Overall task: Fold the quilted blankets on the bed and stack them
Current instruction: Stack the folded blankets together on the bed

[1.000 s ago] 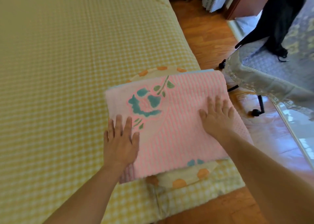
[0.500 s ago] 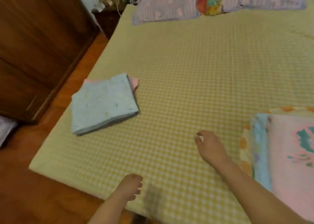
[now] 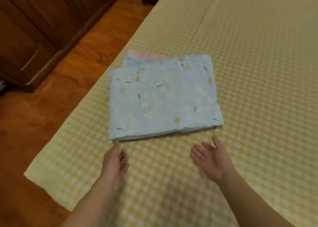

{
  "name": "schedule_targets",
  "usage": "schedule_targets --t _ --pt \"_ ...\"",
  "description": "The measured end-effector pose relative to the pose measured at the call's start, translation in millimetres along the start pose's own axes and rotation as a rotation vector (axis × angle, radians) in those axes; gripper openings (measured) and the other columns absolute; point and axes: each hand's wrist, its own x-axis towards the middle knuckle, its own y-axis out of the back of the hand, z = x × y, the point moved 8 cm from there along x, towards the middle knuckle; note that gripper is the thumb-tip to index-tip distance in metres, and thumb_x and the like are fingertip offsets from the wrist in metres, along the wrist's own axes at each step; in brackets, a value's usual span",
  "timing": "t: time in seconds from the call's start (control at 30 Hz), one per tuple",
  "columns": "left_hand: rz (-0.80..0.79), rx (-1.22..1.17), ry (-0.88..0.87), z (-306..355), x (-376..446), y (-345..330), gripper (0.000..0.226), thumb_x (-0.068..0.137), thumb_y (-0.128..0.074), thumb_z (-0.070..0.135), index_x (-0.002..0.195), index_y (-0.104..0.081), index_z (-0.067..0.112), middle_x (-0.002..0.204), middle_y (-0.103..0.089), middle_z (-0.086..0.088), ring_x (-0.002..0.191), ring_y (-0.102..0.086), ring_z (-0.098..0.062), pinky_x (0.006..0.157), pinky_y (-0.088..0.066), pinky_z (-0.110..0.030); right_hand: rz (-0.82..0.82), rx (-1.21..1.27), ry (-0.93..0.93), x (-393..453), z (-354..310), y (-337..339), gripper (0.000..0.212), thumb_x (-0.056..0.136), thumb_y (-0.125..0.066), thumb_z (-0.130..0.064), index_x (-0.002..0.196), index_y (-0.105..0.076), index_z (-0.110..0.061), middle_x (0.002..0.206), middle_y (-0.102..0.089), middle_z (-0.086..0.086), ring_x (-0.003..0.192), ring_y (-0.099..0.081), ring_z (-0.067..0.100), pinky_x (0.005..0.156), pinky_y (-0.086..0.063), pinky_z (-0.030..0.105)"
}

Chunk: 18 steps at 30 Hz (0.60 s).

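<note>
On my feed I see a glossy wooden floor (image 3: 56,96) left of the bed, and a dark wooden cabinet (image 3: 32,30) with a metal handle (image 3: 30,59) beyond it.

Both forearms bare; no sleeves, seemingly no rings; blurred.

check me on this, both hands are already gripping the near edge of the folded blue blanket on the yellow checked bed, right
Not quite. In the head view, both hands are open and just short of the folded blue blanket: the left hand nearly reaches its near corner, and the right hand is palm up, clear of it. The blanket does lie on the yellow checked bed.
</note>
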Motion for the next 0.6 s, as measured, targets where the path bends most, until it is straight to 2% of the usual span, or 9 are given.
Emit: schedule_targets --t 0.03,0.1,0.17,0.2,0.3,0.37,0.43,0.5,0.6 --pt "-0.011 -0.025 -0.006 10 18 3 0.033 0.098 -0.056 0.055 0.112 -0.061 0.025 0.104 -0.065 -0.005 0.095 -0.066 -0.020 0.093 -0.051 -0.040 -0.030 0.075 0.016 8 -1 -18 0.065 0.092 -0.061 -0.054 0.141 -0.040 -0.018 0.135 -0.050 0.024 0.133 -0.047 0.037 0.115 -0.035 0.053" --pt "-0.057 -0.098 -0.005 28 47 -1 0.041 0.095 -0.062 0.055 0.124 -0.058 0.026 0.120 -0.067 -0.004 0.109 -0.067 -0.020 0.100 -0.051 -0.039 -0.069 0.148 0.052 24 -3 -46 0.081 0.084 -0.067 -0.056 0.149 -0.035 -0.019 0.142 -0.046 0.024 0.142 -0.038 0.038 0.119 -0.027 0.055" --pt "-0.089 -0.193 0.012 41 65 -9 0.058 0.090 -0.074 0.044 0.140 -0.052 0.024 0.128 -0.069 -0.003 0.112 -0.069 -0.020 0.095 -0.053 -0.039 -0.095 0.191 0.081 36 -4 -64 0.085 0.077 -0.070 -0.058 0.143 -0.044 -0.013 0.137 -0.055 0.019 0.139 -0.044 0.035 0.118 -0.028 0.055" --pt "-0.099 -0.219 0.022 48 69 -15 0.060 0.088 -0.077 0.037 0.141 -0.052 0.023 0.127 -0.071 -0.002 0.111 -0.070 -0.021 0.093 -0.055 -0.039 -0.112 0.231 0.094 40 -6 -72 0.084 0.076 -0.071 -0.059 0.141 -0.049 -0.011 0.135 -0.060 0.016 0.134 -0.050 0.034 0.117 -0.031 0.055" --pt "-0.172 -0.277 0.092 65 57 -33 0.045 0.090 -0.074 0.023 0.133 -0.063 0.016 0.117 -0.075 -0.005 0.113 -0.069 -0.024 0.103 -0.052 -0.041 -0.136 0.385 0.132 37 -13 -95 0.068 0.082 -0.071 -0.055 0.133 -0.058 -0.013 0.128 -0.067 0.015 0.123 -0.060 0.037 0.109 -0.040 0.057" --pt "-0.284 -0.330 0.112 84 30 -44 0.039 0.089 -0.070 0.016 0.128 -0.064 0.011 0.118 -0.074 -0.010 0.114 -0.069 -0.027 0.108 -0.048 -0.044 -0.117 0.446 0.180 27 -22 -105 0.056 0.088 -0.068 -0.046 0.130 -0.060 -0.010 0.123 -0.069 0.017 0.118 -0.063 0.038 0.102 -0.047 0.057" --pt "-0.375 -0.284 0.091 109 0 -49 0.037 0.082 -0.069 0.013 0.119 -0.066 0.008 0.114 -0.075 -0.013 0.103 -0.071 -0.028 0.100 -0.051 -0.042 -0.100 0.469 0.248 10 -37 -113 0.051 0.085 -0.070 -0.035 0.130 -0.062 -0.011 0.119 -0.071 0.015 0.113 -0.067 0.034 0.096 -0.052 0.051" --pt "-0.418 -0.182 0.055 127 -28 -52 0.030 0.078 -0.067 0.014 0.107 -0.072 0.009 0.104 -0.075 -0.012 0.088 -0.072 -0.026 0.083 -0.052 -0.037 -0.089 0.466 0.295 -8 -57 -119 0.061 0.073 -0.073 -0.029 0.131 -0.063 -0.014 0.119 -0.072 0.013 0.112 -0.068 0.031 0.098 -0.052 0.047" --pt "-0.455 -0.272 -0.012 152 -74 -65 0.021 0.078 -0.061 0.012 0.086 -0.080 0.009 0.098 -0.076 -0.013 0.083 -0.074 -0.027 0.073 -0.060 -0.031 -0.104 0.414 0.356 -46 -91 -125 0.067 0.069 -0.074 -0.021 0.134 -0.062 -0.015 0.122 -0.071 0.012 0.112 -0.068 0.032 0.102 -0.051 0.047"
